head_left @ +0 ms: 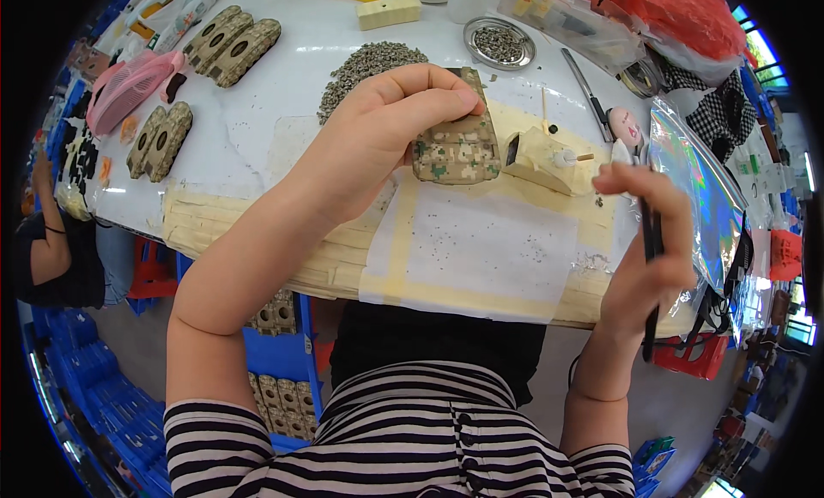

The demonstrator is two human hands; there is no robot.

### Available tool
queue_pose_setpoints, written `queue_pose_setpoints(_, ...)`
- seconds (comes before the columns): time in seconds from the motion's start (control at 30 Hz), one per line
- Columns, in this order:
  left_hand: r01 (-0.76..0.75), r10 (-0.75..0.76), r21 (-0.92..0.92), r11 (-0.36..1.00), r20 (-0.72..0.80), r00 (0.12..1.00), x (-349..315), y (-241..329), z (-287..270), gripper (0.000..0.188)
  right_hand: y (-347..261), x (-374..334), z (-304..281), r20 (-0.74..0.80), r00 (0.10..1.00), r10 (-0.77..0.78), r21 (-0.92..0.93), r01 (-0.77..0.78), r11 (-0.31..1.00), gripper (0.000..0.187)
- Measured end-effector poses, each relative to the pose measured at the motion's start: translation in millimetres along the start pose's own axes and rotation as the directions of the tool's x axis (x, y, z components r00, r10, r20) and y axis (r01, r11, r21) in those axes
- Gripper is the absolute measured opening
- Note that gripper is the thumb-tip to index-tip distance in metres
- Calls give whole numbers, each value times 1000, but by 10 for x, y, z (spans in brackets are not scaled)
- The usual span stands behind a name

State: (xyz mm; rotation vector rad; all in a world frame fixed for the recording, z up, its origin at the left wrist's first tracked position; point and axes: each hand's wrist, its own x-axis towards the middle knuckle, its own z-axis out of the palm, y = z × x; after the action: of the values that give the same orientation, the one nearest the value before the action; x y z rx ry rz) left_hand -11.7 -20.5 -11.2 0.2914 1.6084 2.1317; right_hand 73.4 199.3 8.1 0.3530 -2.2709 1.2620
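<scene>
A person's left hand (378, 146) is gripping a camouflage-patterned block (457, 142), holding it over the taped white sheet (489, 241) on the surface (283, 86). Just right of the block, a cream-coloured model piece (545, 159) is sitting on the sheet's far edge. Farther right, the right hand (648, 249) is closing around a thin dark tool (651, 266).

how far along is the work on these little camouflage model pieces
Done, by the look of it: five camouflage pieces lie set aside, three at the table's far left and two nearer. In hand: the left hand holds a camouflage piece; the right hand holds a dark tool. Left: a cream unpainted part and a grey heap of small bits.
</scene>
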Motion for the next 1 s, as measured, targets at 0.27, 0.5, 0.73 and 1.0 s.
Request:
queue_pose_setpoints(0.27, -7, 7, 26, 1000, 25, 1000, 13, -32, 13, 16, -1226, -450, 424, -106, 984, 143, 871, 23, 490, 23)
queue_pose_setpoints(0.5, -62, 61, 68, 996, 25, 998, 11, -31, -24, 19, -872, -662, 346, 266, 903, -337, 798, -402, -448, 29)
queue_pose_setpoints(0.73, -100, 96, 61, 993, 64, 993, -30, -47, -35, 21, -644, -580, 409, 467, 821, -328, 884, -421, 204, 75)
queue_pose_setpoints(1.0, -91, 92, -55, 994, 21, 996, -45, -68, 47, 22, -372, -682, 161, 417, 883, 216, 313, -362, 878, 73)
